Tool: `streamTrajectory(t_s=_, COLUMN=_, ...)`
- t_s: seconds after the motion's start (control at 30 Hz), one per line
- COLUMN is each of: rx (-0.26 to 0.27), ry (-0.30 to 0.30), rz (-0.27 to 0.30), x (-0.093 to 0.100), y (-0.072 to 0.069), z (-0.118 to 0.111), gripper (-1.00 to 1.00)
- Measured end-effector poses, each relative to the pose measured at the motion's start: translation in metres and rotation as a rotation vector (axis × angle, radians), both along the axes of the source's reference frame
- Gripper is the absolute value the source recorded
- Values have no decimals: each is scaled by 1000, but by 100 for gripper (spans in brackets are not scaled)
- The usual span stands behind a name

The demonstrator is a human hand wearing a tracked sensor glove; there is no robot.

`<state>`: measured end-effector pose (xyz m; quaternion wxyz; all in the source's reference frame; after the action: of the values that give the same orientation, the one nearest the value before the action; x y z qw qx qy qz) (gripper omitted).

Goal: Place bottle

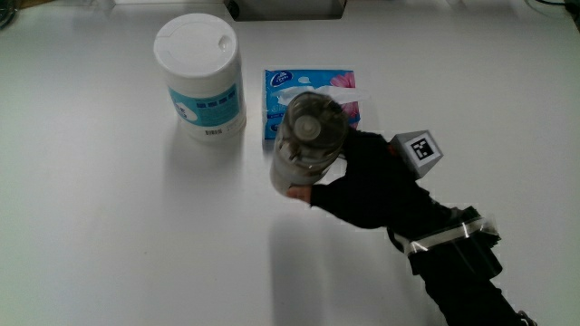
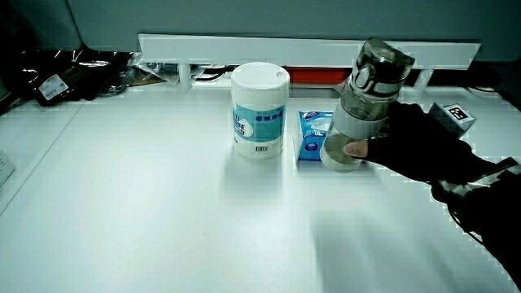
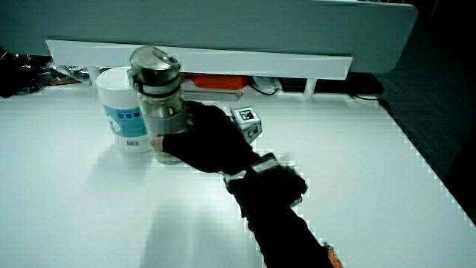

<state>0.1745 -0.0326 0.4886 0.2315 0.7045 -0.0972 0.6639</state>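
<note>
A clear bottle (image 1: 306, 140) with a grey lid is tilted and held just above the white table, beside the blue tissue pack (image 1: 288, 86). The gloved hand (image 1: 362, 179) is shut around its lower body, thumb showing near the base. In both side views the bottle (image 2: 368, 96) (image 3: 158, 97) leans with its base close to the tabletop; whether it touches is unclear. The patterned cube (image 1: 418, 150) sits on the back of the hand, and the forearm runs toward the person.
A white wipes canister (image 1: 199, 74) with a blue label stands upright next to the tissue pack (image 2: 310, 135). A low white partition (image 2: 309, 49) lines the table's edge farthest from the person, with a red item (image 3: 216, 82) under it.
</note>
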Motion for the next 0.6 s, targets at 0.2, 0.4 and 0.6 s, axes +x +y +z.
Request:
streamTrajectory(t_s=0.2, rx=-47, ry=32, rz=81, x=19, y=-2, z=18, gripper=0)
streamTrajectory(t_s=0.4, rx=-89, ry=75, rz=138, x=37, y=-1, z=42, gripper=0)
streamTrajectory(t_s=0.6, rx=-130, ry=124, rz=176, x=49, y=5, z=65, gripper=0)
